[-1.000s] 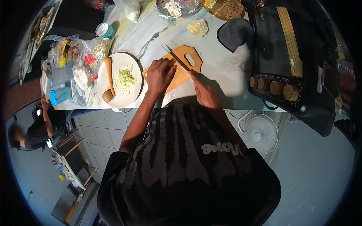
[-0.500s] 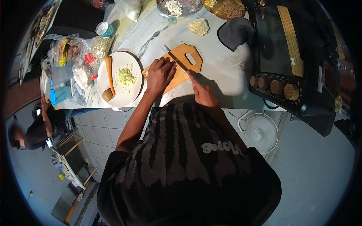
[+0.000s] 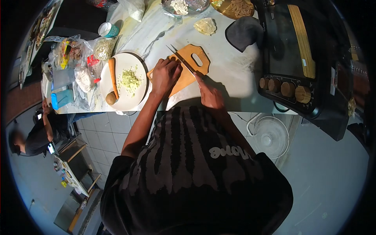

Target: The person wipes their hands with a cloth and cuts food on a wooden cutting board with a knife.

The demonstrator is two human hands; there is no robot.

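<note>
My right hand (image 3: pixel 210 93) is closed on the handle of a knife (image 3: pixel 184 62). The blade runs diagonally over a wooden cutting board (image 3: pixel 201 70) with an oval handle hole. My left hand (image 3: pixel 166 76) lies on the board left of the blade, fingers curled and pressed down. Something small and brownish at its fingertips is mostly hidden, and I cannot make out what it is. Left of that hand is a white plate (image 3: pixel 131 102) bearing finely chopped pale green bits (image 3: pixel 130 79), a carrot (image 3: pixel 113 78) and a round brown vegetable (image 3: pixel 111 98).
A black oven (image 3: pixel 288 51) with wooden knobs stands on the right, beside a dark cloth mitt (image 3: pixel 243 34). Bagged foods (image 3: pixel 84 78) and a teal-labelled tub (image 3: pixel 109 30) crowd the left. A fan (image 3: pixel 268 137) is on the floor; another person (image 3: pixel 37 133) sits far left.
</note>
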